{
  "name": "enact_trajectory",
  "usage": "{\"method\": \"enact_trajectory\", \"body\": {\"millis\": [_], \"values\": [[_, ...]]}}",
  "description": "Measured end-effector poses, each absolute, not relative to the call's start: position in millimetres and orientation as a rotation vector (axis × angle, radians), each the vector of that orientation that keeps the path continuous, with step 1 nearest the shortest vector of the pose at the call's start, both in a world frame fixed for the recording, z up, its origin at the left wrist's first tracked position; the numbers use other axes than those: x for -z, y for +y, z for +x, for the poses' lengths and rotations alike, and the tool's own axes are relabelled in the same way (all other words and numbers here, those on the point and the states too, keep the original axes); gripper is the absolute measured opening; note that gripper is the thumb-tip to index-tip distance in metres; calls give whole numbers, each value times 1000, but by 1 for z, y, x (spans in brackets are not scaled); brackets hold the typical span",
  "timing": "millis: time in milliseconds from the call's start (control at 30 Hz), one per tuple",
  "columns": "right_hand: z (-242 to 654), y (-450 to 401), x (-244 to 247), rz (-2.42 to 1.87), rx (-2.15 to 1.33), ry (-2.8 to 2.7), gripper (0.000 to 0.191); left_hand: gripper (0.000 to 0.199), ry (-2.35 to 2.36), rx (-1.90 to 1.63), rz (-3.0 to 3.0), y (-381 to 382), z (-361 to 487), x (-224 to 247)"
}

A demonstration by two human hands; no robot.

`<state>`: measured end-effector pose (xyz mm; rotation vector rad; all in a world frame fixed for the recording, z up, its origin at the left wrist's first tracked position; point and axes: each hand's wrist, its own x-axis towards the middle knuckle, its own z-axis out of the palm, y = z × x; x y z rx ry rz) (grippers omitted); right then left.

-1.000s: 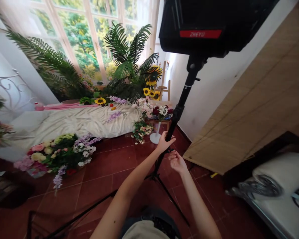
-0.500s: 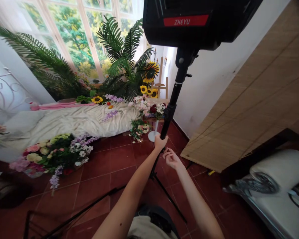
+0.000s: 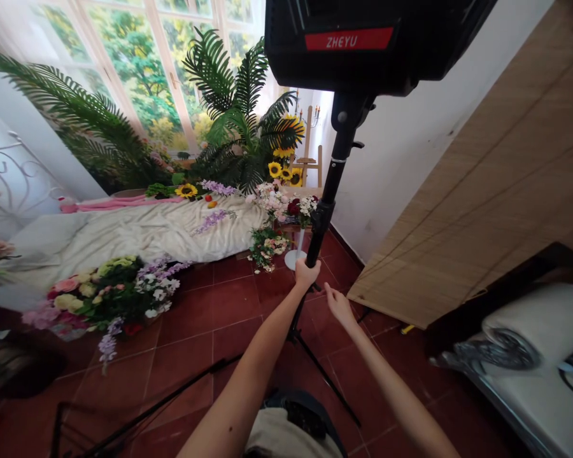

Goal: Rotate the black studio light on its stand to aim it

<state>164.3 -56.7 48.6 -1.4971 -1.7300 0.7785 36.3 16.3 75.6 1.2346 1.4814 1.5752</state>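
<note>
A black light stand (image 3: 320, 233) rises in front of me, its pole leaning a little to the right. My left hand (image 3: 308, 273) is wrapped around the pole, low on its upper section. Just right of it, my right hand (image 3: 339, 306) is apart from the pole, fingers stretched toward a small knob (image 3: 316, 288) below my left hand. I see nothing in the right hand. On top of the stand sits a large black lamp housing (image 3: 344, 63) with a red label reading ZHEYU. The stand's thin legs (image 3: 325, 380) spread over the floor.
At the left, a daybed with a cream cloth (image 3: 167, 232) has a flower arrangement (image 3: 100, 292) before it. Palm leaves (image 3: 248, 114) and sunflowers (image 3: 275, 170) stand by the window. A woven blind (image 3: 439, 210) leans at the right, near a cream-cushioned seat (image 3: 544, 324).
My right hand has shifted slightly right, away from the pole, and its fingers have turned and straightened. The left hand keeps its grip; the lamp appears slightly further left.
</note>
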Motion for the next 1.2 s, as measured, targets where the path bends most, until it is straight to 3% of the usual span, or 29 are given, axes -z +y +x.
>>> {"method": "enact_trajectory", "body": {"millis": [167,300,467,567,700,933,1100,1200], "values": [[151,-47,-67,-1370,-872,-1505,47,30,1471,-1556,1212,16,36,-75],[136,-29,-137,-1036,-807,-1361,37,29,1437,-1541,1199,16,34,-74],[115,3,-236,-725,-774,-1493,64,28,1471,-1543,1191,14,35,-77],[104,18,-263,-721,-891,-1629,53,28,1520,-1539,1208,13,35,-80],[92,30,-258,-805,-868,-1628,33,28,1557,-1509,1224,10,32,-78],[78,27,-210,-948,-555,-1412,18,33,1255,-1469,1330,-10,18,-55],[89,26,-192,-838,-805,-1592,18,39,1344,-1315,1284,-15,12,-45],[97,25,-183,-779,-954,-1673,21,32,1325,-1306,1339,-12,10,-44]]}}
